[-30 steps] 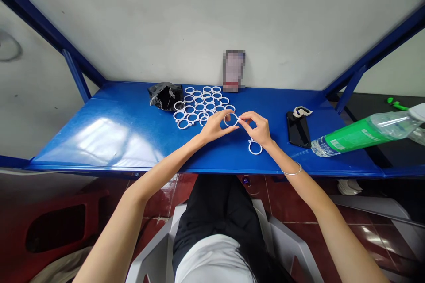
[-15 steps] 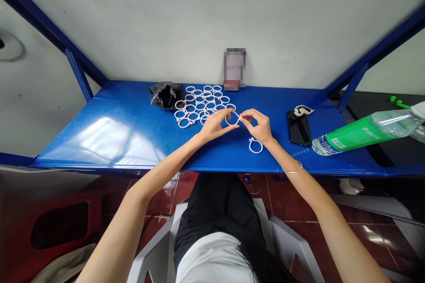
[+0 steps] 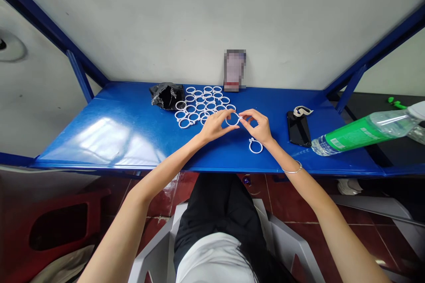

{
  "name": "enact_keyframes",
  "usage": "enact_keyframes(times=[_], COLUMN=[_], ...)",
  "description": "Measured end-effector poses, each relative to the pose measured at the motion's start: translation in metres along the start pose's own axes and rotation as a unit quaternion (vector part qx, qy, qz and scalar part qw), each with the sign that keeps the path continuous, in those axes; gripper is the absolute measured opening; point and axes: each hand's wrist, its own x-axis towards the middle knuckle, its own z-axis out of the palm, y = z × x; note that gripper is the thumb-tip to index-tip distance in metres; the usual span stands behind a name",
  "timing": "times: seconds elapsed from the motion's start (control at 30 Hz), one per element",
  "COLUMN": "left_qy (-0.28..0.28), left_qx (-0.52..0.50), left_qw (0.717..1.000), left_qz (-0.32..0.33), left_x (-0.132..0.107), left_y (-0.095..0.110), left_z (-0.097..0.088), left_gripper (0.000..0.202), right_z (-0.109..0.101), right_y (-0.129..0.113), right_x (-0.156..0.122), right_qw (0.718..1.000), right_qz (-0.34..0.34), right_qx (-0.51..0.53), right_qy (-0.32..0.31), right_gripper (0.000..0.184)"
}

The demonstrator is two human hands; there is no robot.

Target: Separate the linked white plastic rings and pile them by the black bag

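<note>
A white plastic ring (image 3: 232, 119) is pinched between both my hands above the blue table (image 3: 122, 132). My left hand (image 3: 215, 126) grips its left side with thumb and fingers closed. My right hand (image 3: 259, 126) pinches its right side, where a small clasp sits. Just under my right wrist another white ring (image 3: 255, 146) lies flat on the table. Behind my left hand several white rings (image 3: 201, 102) are laid out in rows.
A crumpled black bag (image 3: 166, 95) lies left of the rings. A black phone (image 3: 298, 129) with a small white item (image 3: 302, 110) behind it rests at the right. A green-labelled water bottle (image 3: 361, 132) lies on the table's right end. A blurred upright card (image 3: 234, 70) leans on the wall.
Both hands hold the same ring in almost the same spot; only the fingers have shifted slightly at the clasp.
</note>
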Motion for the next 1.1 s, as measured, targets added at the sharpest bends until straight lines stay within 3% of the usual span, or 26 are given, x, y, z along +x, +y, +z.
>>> enact_keyframes(times=[1.1], left_qy=[0.051], left_qx=[0.016], left_qw=[0.997], left_qz=[0.047], left_x=[-0.0007], left_y=[0.0006], left_z=[0.0040], left_gripper=[0.046], right_z=[0.0021], right_y=[0.0043], right_x=[-0.0016], right_qw=[0.998], right_qz=[-0.048], right_qx=[-0.050], right_qy=[-0.003], right_gripper=[0.012])
